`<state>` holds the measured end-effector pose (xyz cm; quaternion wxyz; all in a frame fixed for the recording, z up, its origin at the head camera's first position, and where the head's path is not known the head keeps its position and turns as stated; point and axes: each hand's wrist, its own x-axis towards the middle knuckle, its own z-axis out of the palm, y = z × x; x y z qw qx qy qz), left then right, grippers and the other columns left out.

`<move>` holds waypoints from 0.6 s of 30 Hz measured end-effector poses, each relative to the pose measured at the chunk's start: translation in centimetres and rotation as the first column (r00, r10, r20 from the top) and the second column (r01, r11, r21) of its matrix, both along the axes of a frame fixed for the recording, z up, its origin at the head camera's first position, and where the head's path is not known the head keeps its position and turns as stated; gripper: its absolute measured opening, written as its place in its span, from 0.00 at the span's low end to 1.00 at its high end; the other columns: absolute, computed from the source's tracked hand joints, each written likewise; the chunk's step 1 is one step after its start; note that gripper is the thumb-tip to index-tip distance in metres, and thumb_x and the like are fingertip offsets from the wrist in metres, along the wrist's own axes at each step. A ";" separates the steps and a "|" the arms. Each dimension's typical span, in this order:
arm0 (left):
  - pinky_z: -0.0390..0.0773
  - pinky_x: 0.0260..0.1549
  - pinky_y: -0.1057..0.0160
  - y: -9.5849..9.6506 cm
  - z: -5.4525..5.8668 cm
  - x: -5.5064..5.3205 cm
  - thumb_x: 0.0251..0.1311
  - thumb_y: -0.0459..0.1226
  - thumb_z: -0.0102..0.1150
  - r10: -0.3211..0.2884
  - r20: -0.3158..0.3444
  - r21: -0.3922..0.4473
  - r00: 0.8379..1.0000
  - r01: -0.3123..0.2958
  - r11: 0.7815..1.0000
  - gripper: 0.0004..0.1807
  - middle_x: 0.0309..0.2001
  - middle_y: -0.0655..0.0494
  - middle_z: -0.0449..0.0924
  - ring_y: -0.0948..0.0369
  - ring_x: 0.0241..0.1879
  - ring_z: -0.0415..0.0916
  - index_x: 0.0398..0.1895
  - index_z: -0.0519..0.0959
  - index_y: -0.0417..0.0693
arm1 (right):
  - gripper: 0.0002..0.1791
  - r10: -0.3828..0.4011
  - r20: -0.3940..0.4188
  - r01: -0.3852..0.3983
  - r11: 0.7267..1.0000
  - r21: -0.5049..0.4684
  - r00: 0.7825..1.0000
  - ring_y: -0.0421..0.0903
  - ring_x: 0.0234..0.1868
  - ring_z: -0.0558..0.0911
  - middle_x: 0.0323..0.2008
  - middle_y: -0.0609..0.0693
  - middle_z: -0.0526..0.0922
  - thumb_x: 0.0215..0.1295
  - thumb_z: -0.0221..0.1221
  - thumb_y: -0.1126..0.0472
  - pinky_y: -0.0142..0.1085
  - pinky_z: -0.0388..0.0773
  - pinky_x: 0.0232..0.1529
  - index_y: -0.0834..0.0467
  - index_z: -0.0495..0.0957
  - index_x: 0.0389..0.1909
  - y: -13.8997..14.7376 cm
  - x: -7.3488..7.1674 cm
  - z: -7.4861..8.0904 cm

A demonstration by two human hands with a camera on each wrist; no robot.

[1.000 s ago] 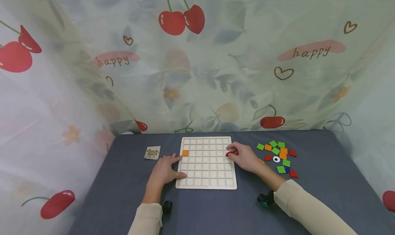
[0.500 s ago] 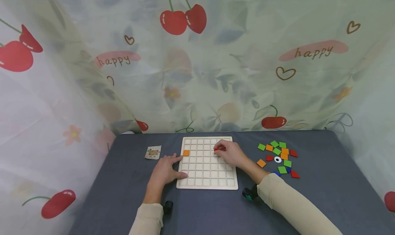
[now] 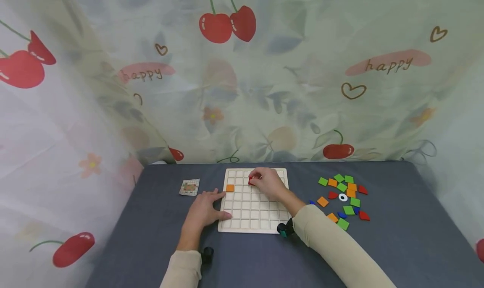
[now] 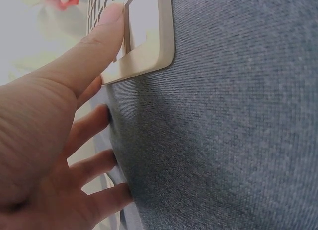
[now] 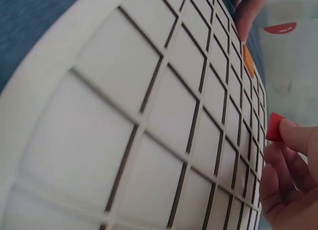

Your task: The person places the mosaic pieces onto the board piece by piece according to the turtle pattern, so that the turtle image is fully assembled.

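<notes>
A pale wooden grid board lies on the dark cloth. One orange square tile sits in a cell near its left edge. My left hand rests at the board's left side; in the left wrist view the thumb lies on the near corner and the other fingers spread over the cloth. Over the board's upper middle, my right hand pinches a small red tile between thumb and fingers. The right wrist view shows this tile held above the grid, its lower part covered by the fingertips.
Right of the board lie scattered green, orange, red and blue tiles, with a white ring among them. A small printed card is left of the board. Behind the table hangs a cherry-patterned curtain.
My right hand has carried the red tile leftward from the board's right edge to its upper middle. The left hand has stayed at the left edge. The head view has shifted slightly.
</notes>
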<state>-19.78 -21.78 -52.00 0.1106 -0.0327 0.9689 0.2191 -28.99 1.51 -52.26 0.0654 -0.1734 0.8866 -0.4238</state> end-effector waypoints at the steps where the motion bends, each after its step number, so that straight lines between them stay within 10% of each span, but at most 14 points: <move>1: 0.61 0.73 0.34 -0.1 0.0 0.0 0.45 0.56 0.80 -0.001 -0.001 0.000 1.000 0.001 1.000 0.47 0.77 0.50 0.66 0.38 0.79 0.54 0.72 0.74 0.62 | 0.08 -0.009 0.003 0.009 1.000 0.003 1.000 0.43 0.40 0.83 0.37 0.45 0.88 0.70 0.64 0.61 0.40 0.81 0.47 0.56 0.86 0.46 -0.4 -0.1 0.0; 18: 0.62 0.72 0.33 -0.1 0.0 0.1 0.44 0.56 0.80 -0.009 -0.004 -0.024 1.000 0.009 1.000 0.47 0.76 0.49 0.67 0.37 0.78 0.55 0.72 0.74 0.61 | 0.08 -0.052 0.007 0.052 0.998 0.022 0.999 0.43 0.38 0.82 0.39 0.47 0.88 0.72 0.62 0.61 0.40 0.80 0.45 0.55 0.86 0.47 -4.6 -1.0 -0.6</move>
